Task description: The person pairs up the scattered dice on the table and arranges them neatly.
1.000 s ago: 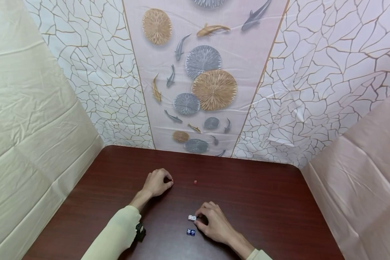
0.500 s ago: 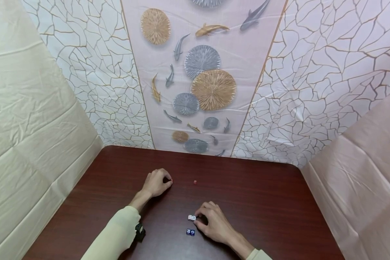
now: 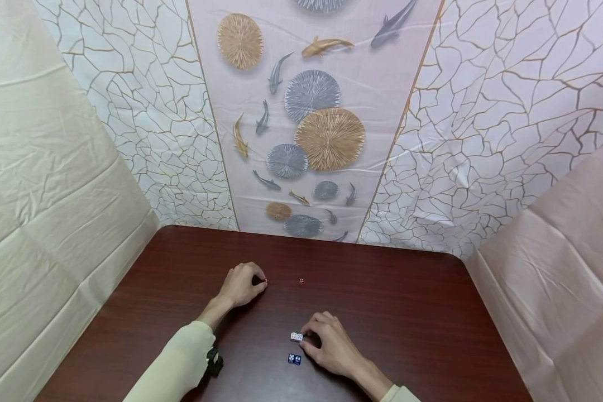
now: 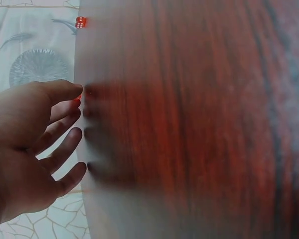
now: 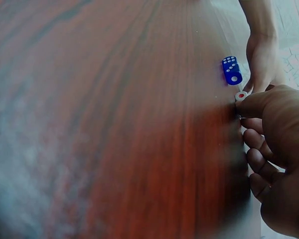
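My left hand (image 3: 241,285) is on the far left part of the table, pinching a small red die (image 3: 266,280) between thumb and index finger. Most of that die is hidden by the fingertips in the left wrist view. A second red die (image 3: 301,282) lies apart to its right. Nearer to me, my right hand (image 3: 331,346) pinches the right-hand one of two white dice (image 3: 296,336), which sit side by side. In the right wrist view a white die (image 5: 241,95) shows its red dot beside the thumb. Two blue dice (image 3: 294,359) stand together just in front of the white pair.
The dark reddish wooden table (image 3: 407,312) has rounded far corners. A patterned cloth (image 3: 326,139) hangs behind it, with plain cloths at the left and right sides. A black device (image 3: 214,362) is strapped at the left sleeve.
My left hand has moved very slightly toward me with the red die. The right hand and the other dice stay where they were.
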Demonstrator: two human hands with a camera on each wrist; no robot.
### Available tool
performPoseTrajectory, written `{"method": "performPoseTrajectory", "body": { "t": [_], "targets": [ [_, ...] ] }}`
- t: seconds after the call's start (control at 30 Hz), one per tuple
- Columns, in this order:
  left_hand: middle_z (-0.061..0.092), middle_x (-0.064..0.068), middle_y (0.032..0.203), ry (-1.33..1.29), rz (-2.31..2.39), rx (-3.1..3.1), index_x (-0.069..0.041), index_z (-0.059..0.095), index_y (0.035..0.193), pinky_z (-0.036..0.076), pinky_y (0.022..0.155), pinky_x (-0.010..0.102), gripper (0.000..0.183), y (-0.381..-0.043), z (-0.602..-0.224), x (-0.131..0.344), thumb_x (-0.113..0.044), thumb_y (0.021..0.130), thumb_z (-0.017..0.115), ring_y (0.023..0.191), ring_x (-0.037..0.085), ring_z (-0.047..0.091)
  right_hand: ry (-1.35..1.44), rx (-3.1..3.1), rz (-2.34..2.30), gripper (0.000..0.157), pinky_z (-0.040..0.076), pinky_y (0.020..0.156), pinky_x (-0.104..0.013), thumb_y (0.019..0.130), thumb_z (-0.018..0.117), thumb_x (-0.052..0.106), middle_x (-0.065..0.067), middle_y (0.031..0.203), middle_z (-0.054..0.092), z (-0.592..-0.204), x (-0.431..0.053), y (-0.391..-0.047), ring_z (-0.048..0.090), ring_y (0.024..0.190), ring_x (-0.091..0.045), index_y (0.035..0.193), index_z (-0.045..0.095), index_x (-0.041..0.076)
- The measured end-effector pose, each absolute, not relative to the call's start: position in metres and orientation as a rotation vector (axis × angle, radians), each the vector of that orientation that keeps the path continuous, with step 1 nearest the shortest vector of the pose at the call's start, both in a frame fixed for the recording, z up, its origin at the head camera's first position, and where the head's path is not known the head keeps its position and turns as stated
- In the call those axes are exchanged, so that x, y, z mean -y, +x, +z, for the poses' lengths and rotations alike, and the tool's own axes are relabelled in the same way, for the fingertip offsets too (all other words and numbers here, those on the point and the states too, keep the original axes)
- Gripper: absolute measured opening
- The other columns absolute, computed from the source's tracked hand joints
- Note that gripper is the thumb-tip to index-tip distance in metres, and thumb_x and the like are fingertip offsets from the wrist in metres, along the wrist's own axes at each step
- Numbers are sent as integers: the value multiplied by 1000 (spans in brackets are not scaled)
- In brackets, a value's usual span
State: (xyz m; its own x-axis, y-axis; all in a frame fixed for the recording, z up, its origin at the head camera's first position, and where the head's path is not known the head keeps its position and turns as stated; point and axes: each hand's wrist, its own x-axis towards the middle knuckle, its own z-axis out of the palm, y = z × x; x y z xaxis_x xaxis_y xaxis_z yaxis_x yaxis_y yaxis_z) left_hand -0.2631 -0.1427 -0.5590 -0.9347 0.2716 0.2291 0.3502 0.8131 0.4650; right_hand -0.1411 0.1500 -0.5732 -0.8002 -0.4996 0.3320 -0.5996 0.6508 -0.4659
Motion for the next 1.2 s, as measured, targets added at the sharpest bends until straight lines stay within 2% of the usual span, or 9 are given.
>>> {"method": "performPoseTrajectory", "body": {
  "t": [0.4,1.2],
  "targets": [
    [83,2,106,-716,-769,2771,-14,85,93,62,96,52,5,-248,-552,130,-16,96,89,107,28,78,901,2724,845,13,50,90,-33,93,91,18,9,98,72,-573,-150,-143,59,96,-4,104,84,16],
    [82,2,115,-957,-745,2797,-16,85,99,62,100,47,8,-213,-549,99,-23,101,85,109,25,76,892,2780,866,11,51,91,-33,96,89,20,10,98,71,-573,-150,-144,60,97,-5,105,84,17]
  ]
}}
